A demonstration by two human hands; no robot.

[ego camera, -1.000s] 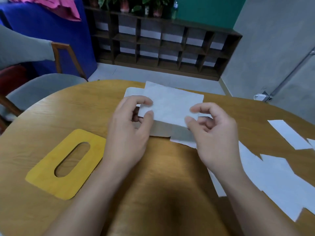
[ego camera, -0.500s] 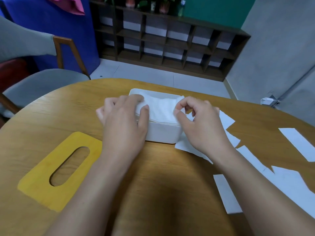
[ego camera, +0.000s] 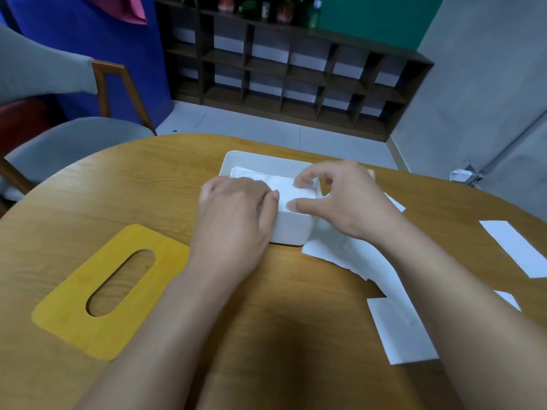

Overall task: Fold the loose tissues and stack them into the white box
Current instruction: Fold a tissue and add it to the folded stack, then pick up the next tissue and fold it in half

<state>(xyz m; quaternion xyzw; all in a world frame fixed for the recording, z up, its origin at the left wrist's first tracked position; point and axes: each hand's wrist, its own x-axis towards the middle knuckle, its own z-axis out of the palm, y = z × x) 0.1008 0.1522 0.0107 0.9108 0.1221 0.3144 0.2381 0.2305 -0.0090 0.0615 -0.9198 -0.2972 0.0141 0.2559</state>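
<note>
A: Where is the white box [ego camera: 291, 229]?

B: It sits mid-worktop [ego camera: 148, 190], open at the top; a folded tissue [ego camera: 281, 184] lies inside it, on other tissue.

A: And the hands?

B: The left hand [ego camera: 233, 220] covers the box's near-left corner, its fingers flat and relaxed on the tissue; the right hand [ego camera: 346, 202] reaches in from the right, thumb and forefinger curled onto the tissue's right edge; whether they truly pinch it, one cannot tell.

A: The rest?

B: Loose tissues [ego camera: 396, 329] lie on the right of the worktop, some just beside the box; a yellow lid [ego camera: 109, 291] with an oval slot lies near left; a grey chair [ego camera: 74, 143] stands far left.
</note>
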